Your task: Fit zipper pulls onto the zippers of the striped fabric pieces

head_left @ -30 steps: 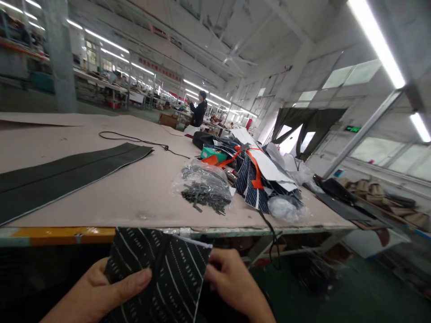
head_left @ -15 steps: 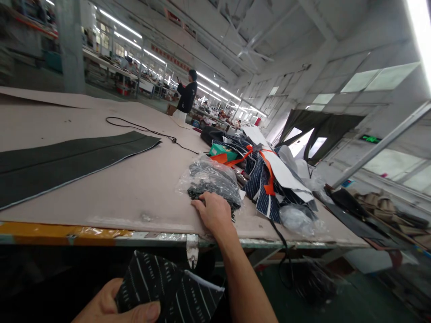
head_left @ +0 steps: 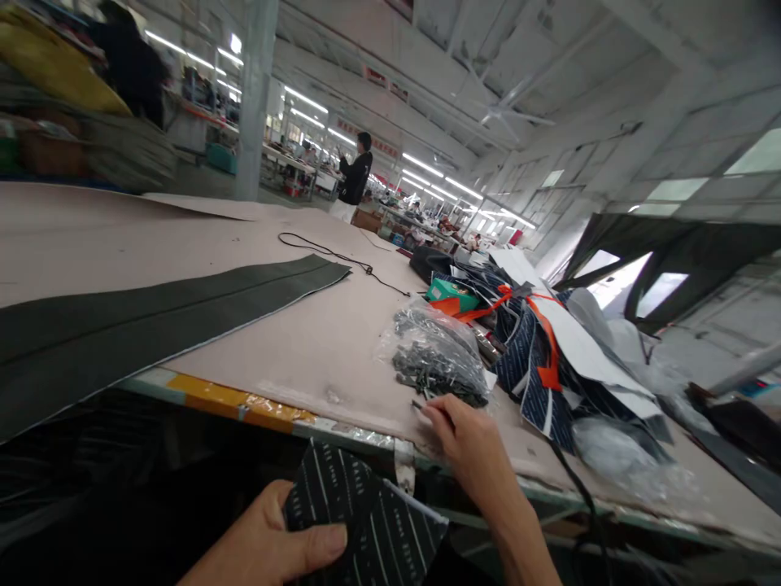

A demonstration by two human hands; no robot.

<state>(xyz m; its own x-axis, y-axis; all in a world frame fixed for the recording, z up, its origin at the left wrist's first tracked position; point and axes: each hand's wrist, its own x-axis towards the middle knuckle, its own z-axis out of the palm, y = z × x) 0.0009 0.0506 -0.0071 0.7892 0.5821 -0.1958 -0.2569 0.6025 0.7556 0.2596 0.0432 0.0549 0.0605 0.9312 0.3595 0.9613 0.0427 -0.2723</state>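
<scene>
At the frame's bottom centre:
Left hand (head_left: pixel 277 541): thumb pinching a dark fabric piece (head_left: pixel 366 521), white-dashed stripes.
Right hand (head_left: pixel 473 443): fingertips pinching a small dark strip (head_left: pixel 421 404) beside the clear bag (head_left: pixel 436 354).

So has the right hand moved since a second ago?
Yes. The right hand left the striped cloth that the left hand holds and went up onto the table, beside the plastic bag.

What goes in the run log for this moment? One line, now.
left hand: grips striped fabric piece | right hand: pinches small dark part beside bag of parts | table
</scene>
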